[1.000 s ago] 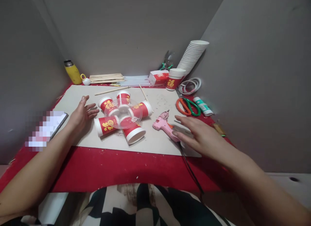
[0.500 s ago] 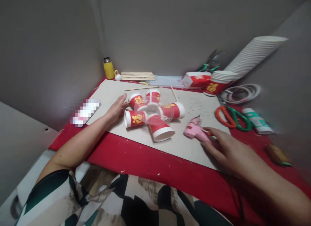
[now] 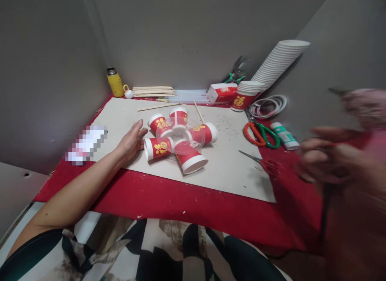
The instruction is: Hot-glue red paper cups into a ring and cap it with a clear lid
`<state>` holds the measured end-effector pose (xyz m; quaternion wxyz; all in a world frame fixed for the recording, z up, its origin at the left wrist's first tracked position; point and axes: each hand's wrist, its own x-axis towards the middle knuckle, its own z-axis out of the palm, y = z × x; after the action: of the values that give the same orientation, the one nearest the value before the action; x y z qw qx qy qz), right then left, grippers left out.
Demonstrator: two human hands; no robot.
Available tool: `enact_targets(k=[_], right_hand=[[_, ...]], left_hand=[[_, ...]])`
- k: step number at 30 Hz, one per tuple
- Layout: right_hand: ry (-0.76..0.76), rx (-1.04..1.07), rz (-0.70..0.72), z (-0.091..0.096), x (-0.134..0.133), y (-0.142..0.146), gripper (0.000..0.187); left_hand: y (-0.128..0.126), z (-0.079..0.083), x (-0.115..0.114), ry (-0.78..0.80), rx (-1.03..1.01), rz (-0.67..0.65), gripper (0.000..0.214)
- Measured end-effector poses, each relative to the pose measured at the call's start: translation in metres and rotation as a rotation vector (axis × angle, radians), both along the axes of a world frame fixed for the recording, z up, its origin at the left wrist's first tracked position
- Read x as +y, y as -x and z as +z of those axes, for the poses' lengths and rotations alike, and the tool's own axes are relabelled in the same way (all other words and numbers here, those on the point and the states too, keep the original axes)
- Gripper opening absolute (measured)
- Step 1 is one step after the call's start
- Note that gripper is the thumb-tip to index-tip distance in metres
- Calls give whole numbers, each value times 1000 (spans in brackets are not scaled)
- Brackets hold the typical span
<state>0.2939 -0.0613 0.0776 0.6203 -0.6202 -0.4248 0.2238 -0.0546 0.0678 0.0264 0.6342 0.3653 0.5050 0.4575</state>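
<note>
My left hand [image 3: 132, 142] lies on the beige board [image 3: 229, 174] with its fingers extended, close to the left side of a ring of paper cups. The red and white cups, one of them the front paper cup [image 3: 193, 164], lie on their sides around a clear plastic disc [image 3: 197, 143] that rests over their inner ends. Off to the right, my right hand [image 3: 331, 156] is raised above the table, closed around a pink glue gun [image 3: 366, 108]. Motion smears both hand and gun. A dark cord hangs below them.
Small scissors [image 3: 267, 164] lie at the board's right edge, near larger orange-and-green-handled scissors [image 3: 255, 134] and a white-green tube [image 3: 285, 136]. Behind stand stacked cups [image 3: 280, 63], a tissue pack [image 3: 222, 94], wooden sticks [image 3: 153, 91] and a yellow bottle [image 3: 115, 83]. A blurred-out phone-like object [image 3: 87, 144] lies left.
My right hand has lifted the glue gun off the board and carried it up to the right. The small scissors now show. My left hand stays beside the cups; the view has turned right.
</note>
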Motion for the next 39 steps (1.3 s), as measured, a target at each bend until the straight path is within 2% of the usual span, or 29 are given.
enact_targets(k=[2,4,7,10,14,17,21,28,31,35,39], right_hand=[[19,167,88,-3,7,11,17],[75,218,177,-12,14,20,19],[126,278,233,-31,21,32,24],[153,442,202,-46,19,42,32],[190,630,179,-56,4,55,39],[218,697,174,-59,-4,61,38],[198,729,149,-62,1,62,36],[130,721,137,-59,26,55,36],[125,706,125,-54,43,51,38],[96,674,133,-49,66,45,30],[51,663,142,-53,79,37,26]], left_hand=[[-3,1,-2,2,-7,18,70],[-5,2,-3,7,-9,39,68],[-8,3,-6,9,5,54,61],[-11,4,-10,-1,31,74,54],[-13,1,-13,-8,46,89,50],[-15,-3,-15,-17,56,92,52],[-19,-4,-23,-11,74,92,54],[-31,6,-42,22,14,101,56],[-37,9,-50,44,-70,87,44],[-41,9,-61,107,-162,88,36],[-36,7,-58,139,-93,128,34]])
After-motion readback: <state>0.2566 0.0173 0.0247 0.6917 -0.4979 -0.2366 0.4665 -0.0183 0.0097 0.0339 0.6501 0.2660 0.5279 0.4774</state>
